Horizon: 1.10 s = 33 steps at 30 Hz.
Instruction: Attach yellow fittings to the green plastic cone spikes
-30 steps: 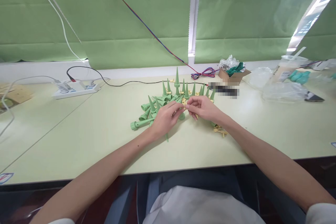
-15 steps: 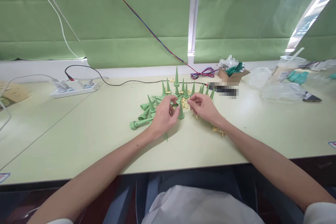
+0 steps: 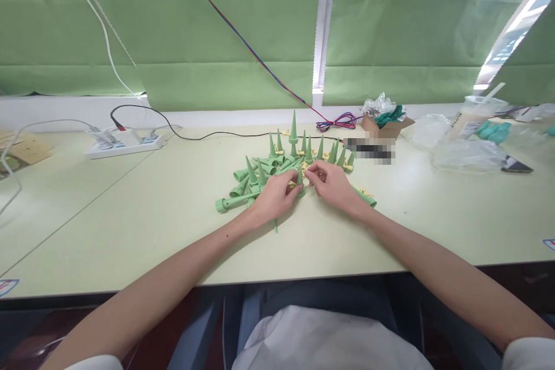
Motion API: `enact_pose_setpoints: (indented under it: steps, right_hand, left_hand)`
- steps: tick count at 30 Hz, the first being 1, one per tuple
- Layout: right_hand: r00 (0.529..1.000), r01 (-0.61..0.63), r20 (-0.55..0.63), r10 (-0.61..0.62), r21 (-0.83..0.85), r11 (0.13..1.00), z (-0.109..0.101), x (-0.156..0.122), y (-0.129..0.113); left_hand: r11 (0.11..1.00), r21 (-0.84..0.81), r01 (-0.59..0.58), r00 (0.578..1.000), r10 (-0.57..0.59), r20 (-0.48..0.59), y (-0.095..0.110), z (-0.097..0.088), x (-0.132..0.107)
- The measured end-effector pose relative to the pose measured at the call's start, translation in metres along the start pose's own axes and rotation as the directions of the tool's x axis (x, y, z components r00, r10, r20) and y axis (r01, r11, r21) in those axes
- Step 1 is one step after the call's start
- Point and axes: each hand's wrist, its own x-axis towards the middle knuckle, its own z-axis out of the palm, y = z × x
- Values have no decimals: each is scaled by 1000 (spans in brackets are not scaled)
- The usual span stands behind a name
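A pile of green plastic cone spikes (image 3: 277, 165) lies and stands at the middle of the pale table (image 3: 143, 219), mixed with small yellow plastic pieces (image 3: 309, 166). My left hand (image 3: 273, 196) is curled over the near edge of the pile, its fingertips pinched by an upright green cone (image 3: 299, 181). My right hand (image 3: 332, 185) meets it from the right, fingers pinched together near the yellow pieces. What the fingertips hold is too small to name. A lying green cone (image 3: 363, 196) shows beside my right wrist.
A white power strip (image 3: 124, 144) with plugged cables sits at the back left. A small cardboard box (image 3: 384, 124) with crinkled plastic, clear bags (image 3: 466, 150) and a plastic cup (image 3: 470, 115) stand at the back right. Green blinds hang behind. Red-blue wire (image 3: 338, 122) lies coiled.
Both hands drew apart briefly, then came back together over the pile's near edge. An upright cone now stands between them, and a lying cone shows by my right wrist.
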Motion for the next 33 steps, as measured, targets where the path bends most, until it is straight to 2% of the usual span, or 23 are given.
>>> enact_pose_setpoints:
  steps: [5,12,17,33]
  right_hand:
    - [1000,-4,-6,4,-15,1000,1,-1,-3]
    - [1000,13,-26,-13,-4,1000,2,-1,-3]
    - [999,24,-28,-24,0,1000,1,-1,-4]
    - [997,74,-19,-74,1,997,4,-1,-2]
  left_hand:
    - [992,-104,67,998,-65,19,3,-1,0]
    - [927,-327,182,974,-216,-72,12,-4,4]
    - [871,-445,207,960,-268,-78,11,-5,6]
    - [845,-463,268,945,-324,-44,18,-7,5]
